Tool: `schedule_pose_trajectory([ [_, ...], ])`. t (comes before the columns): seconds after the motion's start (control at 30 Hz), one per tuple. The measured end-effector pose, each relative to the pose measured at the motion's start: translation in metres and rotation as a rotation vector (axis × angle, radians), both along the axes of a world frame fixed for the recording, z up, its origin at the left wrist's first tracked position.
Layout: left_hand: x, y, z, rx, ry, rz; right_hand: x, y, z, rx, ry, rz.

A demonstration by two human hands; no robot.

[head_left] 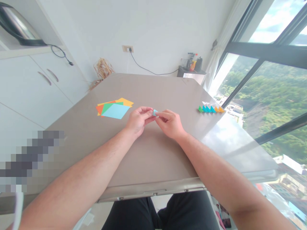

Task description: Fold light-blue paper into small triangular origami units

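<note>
Between my two hands, above the middle of the table, is a small folded piece of light blue paper (154, 112). My left hand (139, 119) pinches it from the left, thumb and fingers closed on it. From the right, my right hand (170, 123) grips its other side with thumb and forefinger. Fingertips hide most of the paper, so its full shape cannot be made out. Left of my hands lies a loose fan of coloured sheets, with a light blue sheet (115, 111) on top of a green sheet (104, 110), and orange and yellow ones beneath.
On the right of the brown table (153, 159) stands a row of several small folded paper pieces (208, 109), green, blue and orange. A window (271, 95) borders that side. A pixelated dark object (31, 155) is at the left edge. White cabinets (31, 83) stand beyond.
</note>
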State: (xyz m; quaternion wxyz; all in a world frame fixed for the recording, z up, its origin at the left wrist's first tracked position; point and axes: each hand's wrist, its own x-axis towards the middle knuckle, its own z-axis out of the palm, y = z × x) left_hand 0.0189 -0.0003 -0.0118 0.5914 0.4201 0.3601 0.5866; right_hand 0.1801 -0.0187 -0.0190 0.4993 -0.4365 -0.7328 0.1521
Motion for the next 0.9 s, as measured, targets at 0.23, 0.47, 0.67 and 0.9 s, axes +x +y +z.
schedule_pose_trajectory([
  [0.23, -0.003, -0.001, 0.001, 0.023, 0.065, -0.044, 0.0, -0.003, 0.004, -0.041, 0.08, 0.037],
  [0.47, -0.002, -0.002, -0.002, 0.14, 0.169, -0.024, 0.002, -0.006, 0.012, -0.281, 0.243, 0.113],
  [0.67, 0.0, -0.003, -0.003, 0.178, 0.207, -0.006, 0.0, -0.004, 0.012, -0.24, 0.246, 0.054],
  [0.9, 0.0, -0.006, -0.002, 0.225, 0.292, -0.037, 0.004, -0.004, 0.013, -0.253, 0.178, 0.071],
])
